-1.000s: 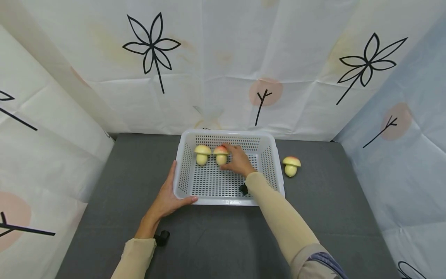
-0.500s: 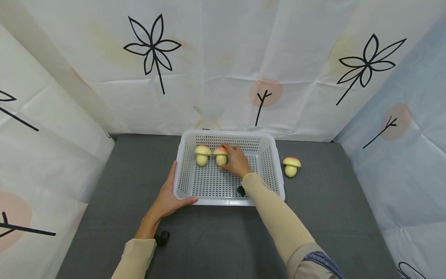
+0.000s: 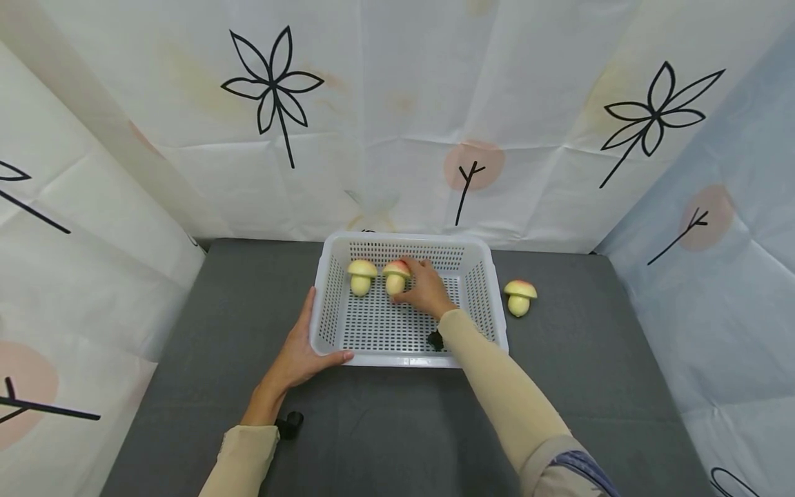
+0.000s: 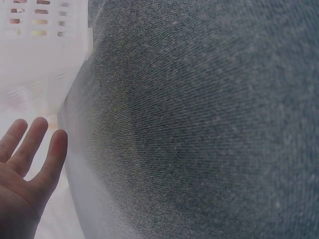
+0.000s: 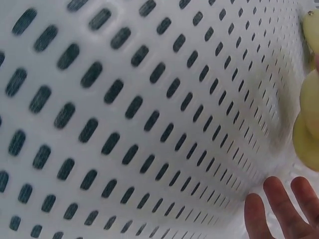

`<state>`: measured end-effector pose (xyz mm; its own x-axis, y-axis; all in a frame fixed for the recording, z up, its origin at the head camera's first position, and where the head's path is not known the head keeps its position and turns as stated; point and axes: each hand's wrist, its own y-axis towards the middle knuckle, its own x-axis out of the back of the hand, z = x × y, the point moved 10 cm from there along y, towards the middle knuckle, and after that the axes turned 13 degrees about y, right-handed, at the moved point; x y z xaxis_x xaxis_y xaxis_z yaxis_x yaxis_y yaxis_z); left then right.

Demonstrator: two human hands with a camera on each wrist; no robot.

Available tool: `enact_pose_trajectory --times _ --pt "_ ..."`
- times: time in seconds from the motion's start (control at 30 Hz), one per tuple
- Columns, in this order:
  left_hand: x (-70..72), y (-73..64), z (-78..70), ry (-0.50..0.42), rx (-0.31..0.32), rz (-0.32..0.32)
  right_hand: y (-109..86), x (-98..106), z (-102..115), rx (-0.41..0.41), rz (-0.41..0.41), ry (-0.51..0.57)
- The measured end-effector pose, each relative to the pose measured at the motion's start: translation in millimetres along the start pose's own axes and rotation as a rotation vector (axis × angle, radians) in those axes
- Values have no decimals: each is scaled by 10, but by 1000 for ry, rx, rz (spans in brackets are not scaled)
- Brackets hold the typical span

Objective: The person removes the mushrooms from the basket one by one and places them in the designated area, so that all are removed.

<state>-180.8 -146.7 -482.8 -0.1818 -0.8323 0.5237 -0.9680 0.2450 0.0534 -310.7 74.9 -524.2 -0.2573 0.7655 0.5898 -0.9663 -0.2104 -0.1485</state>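
A white perforated plastic basket (image 3: 406, 360) stands on the dark grey cloth. Two toy mushrooms with yellow-green caps are in its left half. My right hand (image 3: 427, 288) reaches inside and pinches the right-hand toy mushroom (image 3: 395, 283), its cap reddish on top, between thumb and fingers. The other toy mushroom (image 3: 361, 281) sits just left of it. In the right wrist view, the held mushroom (image 5: 309, 117) is cut off by the right edge. At the basket's front left corner, my left hand (image 3: 299, 352) rests with fingers straight along the side and thumb on the front rim.
A third toy mushroom (image 3: 519, 297) lies on the grey cloth (image 3: 577, 331) right of the basket. White printed fabric (image 3: 397, 131) hangs behind and on both sides. A black wrist device (image 3: 289, 424) is at the left wrist and another (image 3: 435, 340) at the right.
My right hand and the pinched toy mushroom have shifted very slightly to the right, and the right forearm has shifted a little. The left hand keeps its place at the basket.
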Motion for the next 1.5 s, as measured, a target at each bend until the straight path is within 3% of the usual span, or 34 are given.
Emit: enact_pose_trajectory --times 0.3,0.6,0.97,1.2,1.5 --pt "-3 -9 9 -13 16 4 -44 99 19 20 21 -26" --pt "2 -20 47 -9 41 3 -133 275 132 53 40 54" --pt "-1 -16 28 -6 30 7 -316 494 292 132 56 65" --pt "-91 30 339 -43 10 -12 -454 657 378 187 59 30" --pt "-113 42 430 -45 25 -13 -627 941 417 238 29 60"
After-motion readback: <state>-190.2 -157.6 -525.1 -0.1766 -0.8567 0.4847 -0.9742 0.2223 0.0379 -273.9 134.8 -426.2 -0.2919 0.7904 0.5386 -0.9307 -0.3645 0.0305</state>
